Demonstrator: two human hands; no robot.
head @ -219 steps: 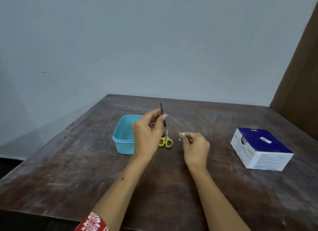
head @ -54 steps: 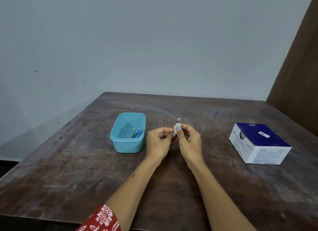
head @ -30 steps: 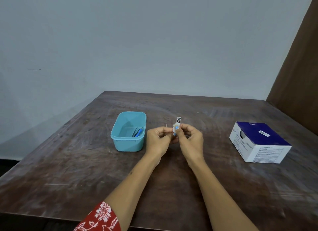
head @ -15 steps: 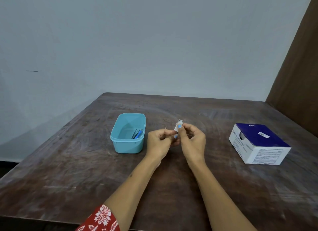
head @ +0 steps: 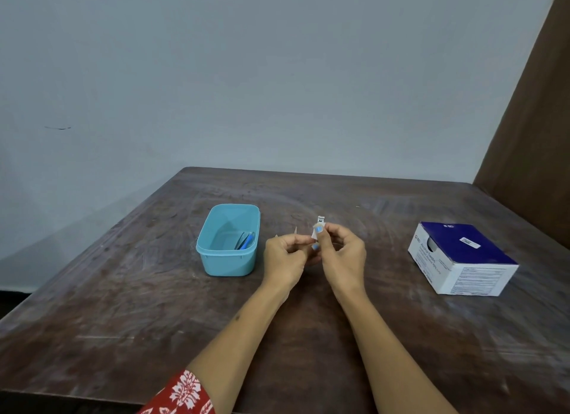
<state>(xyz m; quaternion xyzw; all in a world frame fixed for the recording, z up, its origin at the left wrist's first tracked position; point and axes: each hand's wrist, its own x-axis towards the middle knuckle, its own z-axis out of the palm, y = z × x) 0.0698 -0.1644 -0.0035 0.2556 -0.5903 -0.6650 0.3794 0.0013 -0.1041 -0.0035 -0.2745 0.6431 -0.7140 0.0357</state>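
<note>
— What colour is the tub (head: pixel 227 261)?
— Light turquoise, with blue pieces (head: pixel 246 241) inside. The table (head: pixel 123 305) is dark brown, streaked with pale scuffs.
— And the box (head: pixel 462 253) on the right?
— Navy on top, white sides with dark print. The packet (head: pixel 320 220) is white, the nails (head: pixel 319 228) light blue, the near sleeve (head: pixel 182 395) red with white flowers.

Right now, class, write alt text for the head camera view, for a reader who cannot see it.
A left hand and a right hand pinch a small white item between them above a dark wooden table. A light blue tub stands to the left, a blue and white box to the right.
</note>
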